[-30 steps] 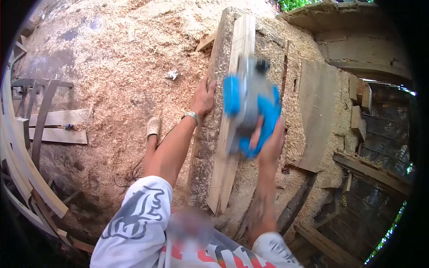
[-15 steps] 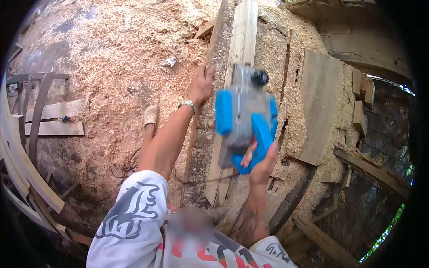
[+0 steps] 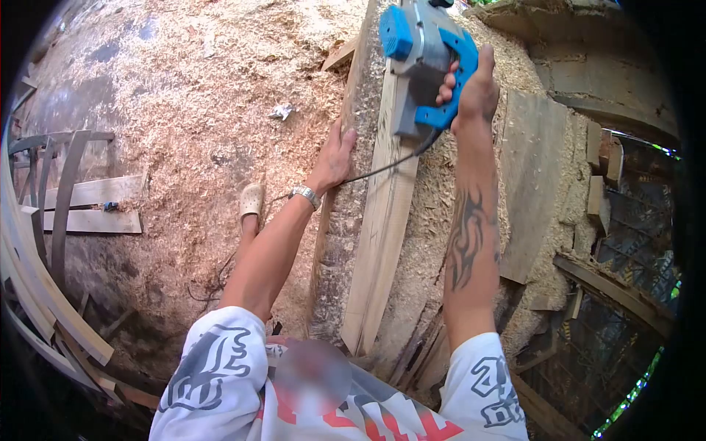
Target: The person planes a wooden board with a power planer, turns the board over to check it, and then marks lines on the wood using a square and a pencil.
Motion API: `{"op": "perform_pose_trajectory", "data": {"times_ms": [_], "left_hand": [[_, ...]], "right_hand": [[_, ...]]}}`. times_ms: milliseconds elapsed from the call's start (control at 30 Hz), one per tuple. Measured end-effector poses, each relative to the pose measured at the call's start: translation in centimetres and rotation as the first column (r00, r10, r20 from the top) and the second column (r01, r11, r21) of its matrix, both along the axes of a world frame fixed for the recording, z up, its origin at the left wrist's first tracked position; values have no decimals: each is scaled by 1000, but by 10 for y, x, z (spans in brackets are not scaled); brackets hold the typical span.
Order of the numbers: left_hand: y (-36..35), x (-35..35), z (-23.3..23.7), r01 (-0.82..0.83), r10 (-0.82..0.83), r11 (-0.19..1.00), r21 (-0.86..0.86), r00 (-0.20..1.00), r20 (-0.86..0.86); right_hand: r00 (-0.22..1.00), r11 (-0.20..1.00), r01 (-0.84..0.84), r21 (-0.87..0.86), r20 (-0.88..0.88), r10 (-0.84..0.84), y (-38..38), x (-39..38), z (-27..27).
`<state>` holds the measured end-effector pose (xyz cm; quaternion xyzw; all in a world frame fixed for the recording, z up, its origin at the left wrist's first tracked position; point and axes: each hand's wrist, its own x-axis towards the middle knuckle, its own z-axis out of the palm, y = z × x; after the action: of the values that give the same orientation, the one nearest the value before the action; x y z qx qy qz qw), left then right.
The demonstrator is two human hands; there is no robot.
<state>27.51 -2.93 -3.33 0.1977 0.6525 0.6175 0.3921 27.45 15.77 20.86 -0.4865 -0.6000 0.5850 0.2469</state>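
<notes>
The planer (image 3: 413, 40), blue and grey, sat at the far end of the plank (image 3: 384, 220), its sole flat on the wood as far as the view showed. The right hand (image 3: 471, 92) was clenched around the blue loop handle at the tool's rear, arm stretched well forward. It looked like a rigid, fairly heavy machine, best taken by that handle, with the dark knob at the front as a second hold; the smooth plastic shell would likely offer poor grip elsewhere. Its cord (image 3: 382, 167) trailed from the handle back across the plank toward the left. The plank itself seemed stiff and long, pale where it was bare, and lay lengthwise on the table (image 3: 334, 228), a thick rough slab. The left hand (image 3: 334, 156) held nothing and rested flat against the table's edge, just beside the plank, a bracelet (image 3: 305, 195) on the wrist. Shavings (image 3: 448, 220) covered the table to the right, up to a wide board (image 3: 526, 184). More of them carpeted the floor (image 3: 184, 110), where a sandal (image 3: 251, 200) showed, and curved strips (image 3: 44, 242) stood well apart at the left.
</notes>
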Motion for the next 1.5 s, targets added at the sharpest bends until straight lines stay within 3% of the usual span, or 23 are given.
{"op": "perform_pose_trajectory", "data": {"times_ms": [133,233,267,300,367,400,433,500,633,667,733,800,867,1133,1233,1267,1367,1500], "left_hand": [[-6,-18,5,186,-182,982,-46,980,76],[-5,-24,-5,244,-240,969,-28,967,85],[-2,-22,-25,232,-233,971,-54,972,-12],[-9,-26,5,239,-237,971,-24,970,48],[-4,-15,-11,112,-117,992,-65,990,-82],[-5,-23,-7,186,-191,980,-76,980,-62],[-1,-19,-23,176,-175,984,19,983,-51],[-3,-19,-13,179,-183,982,-56,980,-76],[7,-3,-19,-3,2,1000,-5,991,-137],[13,3,-24,-53,51,999,-7,988,-143],[11,10,-20,-109,106,994,-15,982,-155],[1,8,2,-70,61,996,-60,988,-142],[4,8,-5,-92,82,994,-54,983,-164],[2,2,16,-77,48,974,-215,990,-134],[10,10,-14,-191,158,975,-110,954,-254],[5,6,-2,-117,99,987,-114,984,-151],[2,4,8,-117,105,989,-85,985,-134],[11,5,-16,-128,108,989,-69,963,-246]], "right_hand": [[997,998,-60,22,-48,61,49,-41,-7],[987,1000,2,-6,-161,-3,75,-63,-9],[982,1000,-10,7,-189,11,74,-61,-10],[986,1000,-21,0,-164,20,66,-53,-8],[993,999,-33,-18,-112,31,38,-21,-7],[996,999,-39,-30,-83,37,19,-2,-7],[998,999,-38,-13,-44,37,-16,32,-4],[1000,1000,17,-5,-7,-17,-106,115,3],[988,983,128,-135,109,-113,-295,310,16],[973,987,108,-118,217,-81,-341,366,14],[964,956,208,-205,211,-164,-425,445,14],[938,919,310,-243,234,-255,-477,494,10],[912,887,383,-259,258,-319,-495,510,4],[961,950,268,-158,113,-253,-346,335,15],[963,951,270,-153,51,-265,-281,270,8],[968,957,252,-146,30,-251,-259,251,5],[985,980,172,-97,29,-170,-203,188,8],[992,986,128,-103,30,-126,-137,121,5]]}}
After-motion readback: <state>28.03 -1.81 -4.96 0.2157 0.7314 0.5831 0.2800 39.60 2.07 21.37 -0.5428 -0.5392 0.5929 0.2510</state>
